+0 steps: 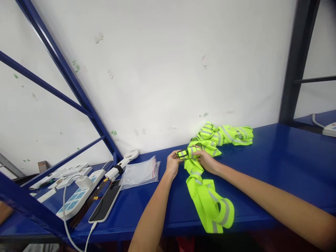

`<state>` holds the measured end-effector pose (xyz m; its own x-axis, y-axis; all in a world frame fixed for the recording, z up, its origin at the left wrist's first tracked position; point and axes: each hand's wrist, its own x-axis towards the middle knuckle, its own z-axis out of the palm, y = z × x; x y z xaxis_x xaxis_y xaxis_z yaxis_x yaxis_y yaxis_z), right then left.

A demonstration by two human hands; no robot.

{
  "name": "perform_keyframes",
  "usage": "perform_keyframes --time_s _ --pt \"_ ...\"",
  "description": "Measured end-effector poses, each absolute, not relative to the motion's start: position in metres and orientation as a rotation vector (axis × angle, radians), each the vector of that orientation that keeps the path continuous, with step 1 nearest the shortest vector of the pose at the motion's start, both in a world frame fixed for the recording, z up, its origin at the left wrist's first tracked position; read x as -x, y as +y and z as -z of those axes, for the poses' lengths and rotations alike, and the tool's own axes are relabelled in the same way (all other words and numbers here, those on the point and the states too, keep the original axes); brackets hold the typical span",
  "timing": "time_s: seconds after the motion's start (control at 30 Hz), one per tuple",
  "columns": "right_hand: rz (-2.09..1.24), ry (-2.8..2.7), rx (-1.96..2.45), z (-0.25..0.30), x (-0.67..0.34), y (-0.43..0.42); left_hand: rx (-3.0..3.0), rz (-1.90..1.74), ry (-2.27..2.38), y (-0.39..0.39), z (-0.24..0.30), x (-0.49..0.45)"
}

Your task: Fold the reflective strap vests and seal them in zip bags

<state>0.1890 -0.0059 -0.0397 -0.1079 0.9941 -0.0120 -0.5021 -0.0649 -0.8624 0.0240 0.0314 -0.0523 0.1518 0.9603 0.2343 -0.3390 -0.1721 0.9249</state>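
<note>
Between my two hands is a neon yellow-green reflective strap (pixel 192 152) with silver stripes and a dark piece at its left end. My left hand (pixel 173 163) pinches that dark end, while the fingers of my right hand (pixel 207 161) close on the strap's other side. More of the yellow-green reflective material (pixel 210 203) trails down from the hands and loops near the shelf's front edge. A heap of the same reflective straps (pixel 231 134) lies behind, against the wall. Whether the held piece joins the heap is hidden by overlap.
On the blue shelf (pixel 262 175), left of my hands, lie clear plastic bags (pixel 140 173), a white handheld fan (pixel 123 162) and a phone (pixel 106 203) on a cable. A power strip (pixel 81 196) sits farther left. Blue frame posts (pixel 78 91) rise at the left.
</note>
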Motion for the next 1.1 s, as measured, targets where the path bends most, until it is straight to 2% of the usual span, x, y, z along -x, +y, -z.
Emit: perform_keyframes --time_s 0.4,0.63,0.8,0.93,1.0,1.1 --pt "-1.665 -0.974 0.777 0.029 -0.199 -0.013 -1.294 -1.464 0.768 0.038 0.060 -0.022" --pt "-1.432 -0.978 0.677 0.032 -0.195 -0.006 -0.892 -1.334 0.524 0.024 0.036 -0.019" --pt "-1.207 -1.079 0.692 0.030 -0.197 -0.004 -0.915 -1.066 0.586 0.012 0.034 -0.024" --pt "-0.882 -1.387 0.770 0.023 -0.200 -0.010 -0.906 -0.780 0.580 0.009 0.039 -0.030" --pt "-0.769 -1.499 0.754 0.020 -0.200 -0.013 -0.875 -0.740 0.602 0.010 0.040 -0.030" --pt "-0.769 -1.544 0.725 0.021 -0.197 -0.014 -0.818 -0.724 0.630 0.014 0.042 -0.027"
